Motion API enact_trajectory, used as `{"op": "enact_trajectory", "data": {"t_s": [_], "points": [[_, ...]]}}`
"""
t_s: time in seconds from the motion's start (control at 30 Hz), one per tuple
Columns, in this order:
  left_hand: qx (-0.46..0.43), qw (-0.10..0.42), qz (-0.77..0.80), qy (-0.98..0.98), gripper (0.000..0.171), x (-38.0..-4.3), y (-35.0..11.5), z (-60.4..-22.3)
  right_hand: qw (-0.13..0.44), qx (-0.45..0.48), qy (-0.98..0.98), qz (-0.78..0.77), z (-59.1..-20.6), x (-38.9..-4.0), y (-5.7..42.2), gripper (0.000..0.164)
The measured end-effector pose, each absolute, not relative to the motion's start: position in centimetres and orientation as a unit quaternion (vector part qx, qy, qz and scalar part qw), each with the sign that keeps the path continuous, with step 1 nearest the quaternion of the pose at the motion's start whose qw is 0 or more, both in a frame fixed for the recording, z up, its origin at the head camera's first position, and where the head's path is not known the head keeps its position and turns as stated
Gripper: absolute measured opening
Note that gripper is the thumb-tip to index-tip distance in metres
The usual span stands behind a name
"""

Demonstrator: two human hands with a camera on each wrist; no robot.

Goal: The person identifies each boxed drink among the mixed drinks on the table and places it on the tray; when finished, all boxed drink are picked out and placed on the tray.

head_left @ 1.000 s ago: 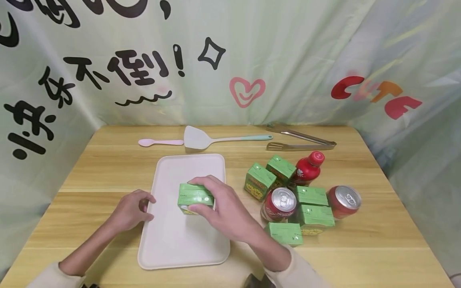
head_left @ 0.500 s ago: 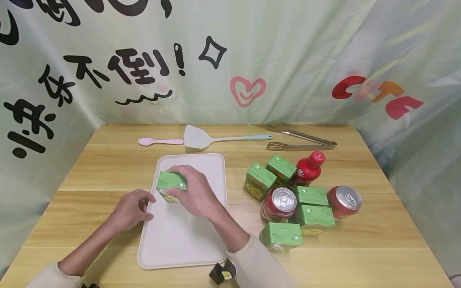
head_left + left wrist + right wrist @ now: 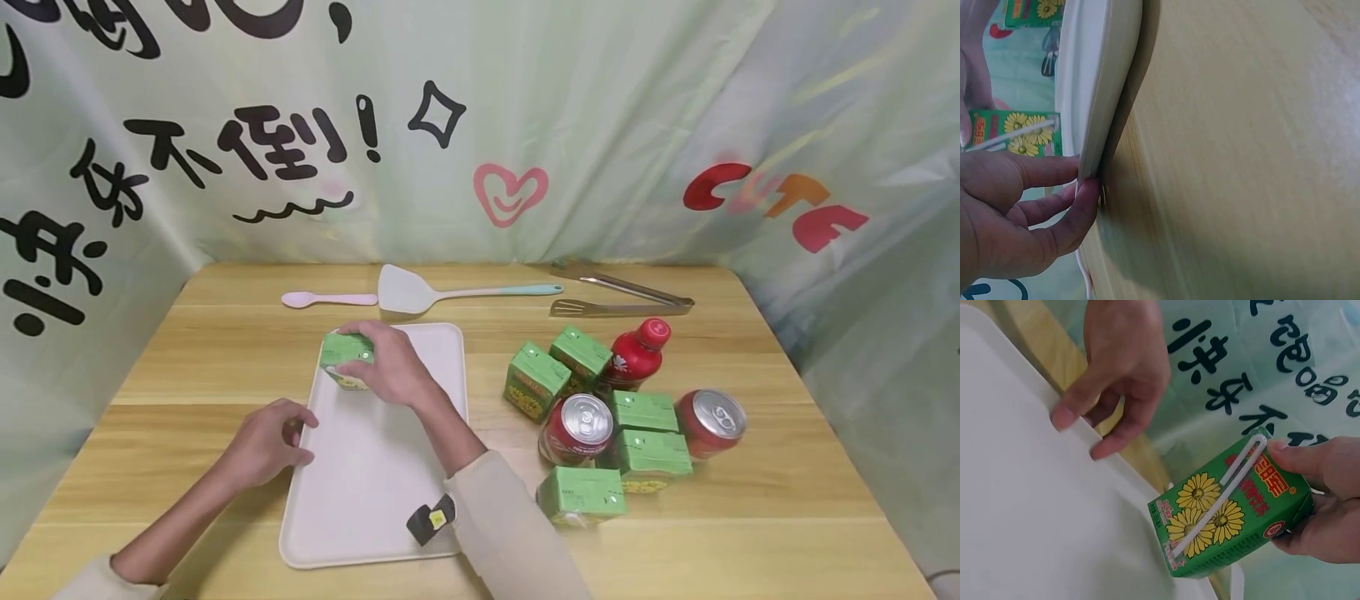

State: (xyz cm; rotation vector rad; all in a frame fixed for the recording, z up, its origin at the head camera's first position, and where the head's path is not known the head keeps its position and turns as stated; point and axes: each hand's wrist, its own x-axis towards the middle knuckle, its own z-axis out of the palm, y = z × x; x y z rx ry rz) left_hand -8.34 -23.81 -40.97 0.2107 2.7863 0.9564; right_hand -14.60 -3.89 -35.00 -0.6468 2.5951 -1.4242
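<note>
My right hand (image 3: pixel 390 365) grips a green drink carton (image 3: pixel 347 348) over the far left corner of the white tray (image 3: pixel 375 475). Yellow flowers and a white straw show on the carton's side in the right wrist view, with its lower end close to the tray rim. At the tray's left edge, my left hand (image 3: pixel 267 443) pinches the rim between thumb and fingers. The left wrist view shows these fingertips (image 3: pixel 1088 190) on the rim, and the same carton (image 3: pixel 1019 132) beyond them.
Right of the tray stand several more green cartons (image 3: pixel 581 493), two red cans (image 3: pixel 577 429) and a red bottle (image 3: pixel 636 354). Along the back lie a pink spoon (image 3: pixel 330 298), a spatula (image 3: pixel 408 290) and metal tongs (image 3: pixel 626 296).
My right hand has carried the carton from over the tray's middle to its far left corner. The left hand has stayed at the tray's edge.
</note>
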Motion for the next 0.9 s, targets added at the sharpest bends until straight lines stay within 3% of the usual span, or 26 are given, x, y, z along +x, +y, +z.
{"op": "enact_trajectory", "data": {"t_s": [0.9], "points": [[0.064, 0.097, 0.332, 0.936, 0.039, -8.1, -23.6, -40.4, 0.097, -0.202, 0.869, -0.44, -36.4, -20.3, -7.0, 0.042]]}}
